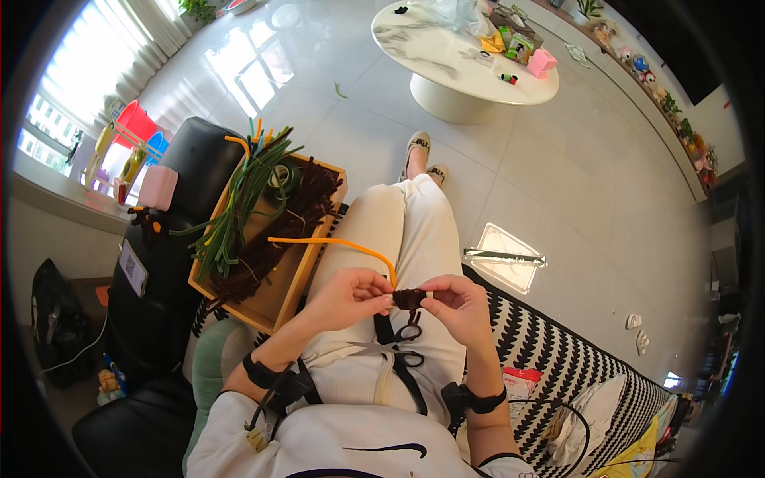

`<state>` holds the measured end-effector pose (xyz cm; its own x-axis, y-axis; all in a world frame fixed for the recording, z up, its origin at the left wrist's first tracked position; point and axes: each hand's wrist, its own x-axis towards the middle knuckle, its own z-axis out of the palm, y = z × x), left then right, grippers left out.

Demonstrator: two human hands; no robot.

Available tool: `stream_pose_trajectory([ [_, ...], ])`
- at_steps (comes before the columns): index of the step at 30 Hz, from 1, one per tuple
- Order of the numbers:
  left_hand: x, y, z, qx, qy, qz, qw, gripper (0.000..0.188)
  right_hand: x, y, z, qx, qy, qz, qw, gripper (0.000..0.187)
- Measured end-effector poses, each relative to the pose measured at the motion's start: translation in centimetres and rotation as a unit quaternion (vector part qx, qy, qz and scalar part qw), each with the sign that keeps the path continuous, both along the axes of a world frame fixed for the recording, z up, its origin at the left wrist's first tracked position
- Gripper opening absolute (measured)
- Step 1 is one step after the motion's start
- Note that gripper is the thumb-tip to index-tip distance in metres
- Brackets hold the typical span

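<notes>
Above my lap, a small dark brown fuzzy piece (409, 299), apparently coiled pipe cleaner, is pinched between my two hands. My left hand (351, 299) grips its left end with thumb and forefinger. At its right end, my right hand (460, 307) closes thumb and fingers on it. An orange pipe cleaner (343, 241) rises from beside the left fingertips and bends leftward over my thigh; whether it is joined to the brown piece I cannot tell. Scissors (392, 348) with dark handles lie on my lap just below the hands, blades pointing left.
At my left, a wooden tray (298, 288) holds green pipe cleaners (243, 195), a dark brown bundle (279, 239) and a tape roll (280, 177). A phone (133, 269) and pink box (154, 187) rest on the black armrest. A round marble table (430, 48) stands ahead.
</notes>
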<state>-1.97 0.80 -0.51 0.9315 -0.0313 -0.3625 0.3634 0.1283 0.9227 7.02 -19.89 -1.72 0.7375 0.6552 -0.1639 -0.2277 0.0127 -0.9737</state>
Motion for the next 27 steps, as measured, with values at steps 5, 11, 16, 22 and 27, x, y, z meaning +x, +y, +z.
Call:
stream_pose_trajectory([
  [5, -0.3, -0.2, -0.5, -0.028, -0.021, -0.014, 0.999, 0.021, 0.1, -0.6, -0.3, 0.094, 0.03, 0.065, 0.993, 0.026],
  [11, 0.2, -0.2, 0.5, -0.101, -0.048, -0.006, 0.994, 0.029, 0.1, -0.3, 0.9, 0.195, 0.187, 0.171, 0.948, 0.044],
  [16, 0.2, -0.9, -0.2, -0.097, -0.066, 0.024, 0.993, 0.026, 0.0, -0.3, 0.2, 0.222, 0.123, 0.17, 0.952, 0.061],
  [22, 0.4, -2.3, -0.1, -0.163, -0.097, 0.129, 0.973, 0.03, -0.5, 0.1, -0.4, 0.203, 0.149, 0.115, 0.961, 0.071],
  [27, 0.3, -3.1, 0.0, -0.038, -0.164, 0.099, 0.981, 0.039, -0.7, 0.7, -1.0, 0.169, 0.076, 0.08, 0.98, 0.069],
])
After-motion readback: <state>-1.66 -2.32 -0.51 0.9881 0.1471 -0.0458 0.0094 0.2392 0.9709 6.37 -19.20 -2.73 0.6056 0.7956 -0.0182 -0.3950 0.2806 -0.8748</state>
